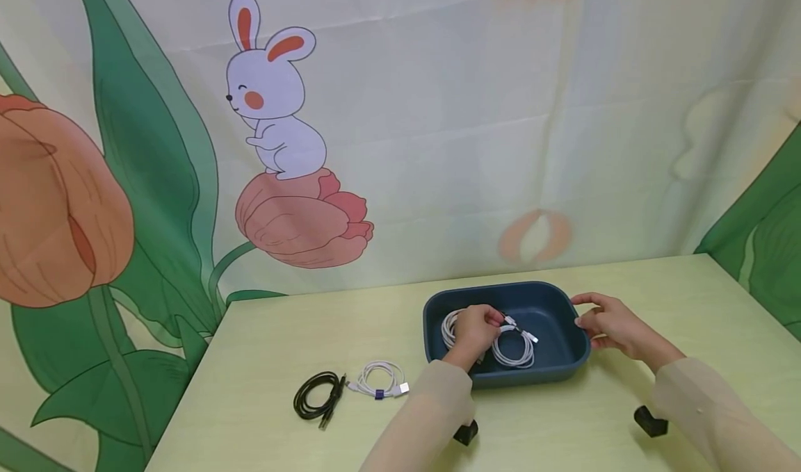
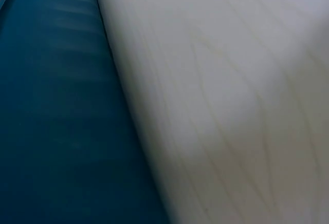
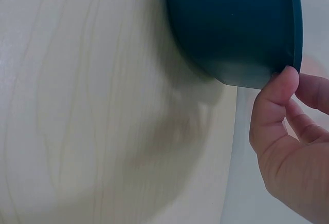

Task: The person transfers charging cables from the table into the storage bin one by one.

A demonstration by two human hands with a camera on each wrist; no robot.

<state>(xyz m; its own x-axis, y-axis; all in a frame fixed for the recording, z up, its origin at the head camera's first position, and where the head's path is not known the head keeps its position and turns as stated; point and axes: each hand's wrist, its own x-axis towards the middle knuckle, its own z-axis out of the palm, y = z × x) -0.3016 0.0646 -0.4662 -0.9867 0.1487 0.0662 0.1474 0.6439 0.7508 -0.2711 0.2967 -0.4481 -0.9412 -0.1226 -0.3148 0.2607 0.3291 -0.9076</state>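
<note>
My left hand (image 1: 477,329) reaches into a dark blue rectangular tray (image 1: 532,376), its fingers curled, fingertips pinching at the top of a coiled white charging cable (image 1: 516,365). Partly behind that hand lies another coiled white cable (image 1: 447,327). At the tray's right end, my right hand (image 1: 616,326) grips the rim between thumb and fingers. The right wrist view shows the thumb (image 3: 280,88) against the corner of the tray (image 3: 231,34). Only the outer wall of the tray (image 2: 67,111) shows in the left wrist view; the left hand is hidden there.
Left of the tray, a coiled black cable (image 1: 302,401) lies on the pale wooden table (image 1: 250,361). Close beside it is a white cable (image 1: 400,389) with a dark blue tie. A printed curtain (image 1: 438,145) with a rabbit and tulips hangs behind the table.
</note>
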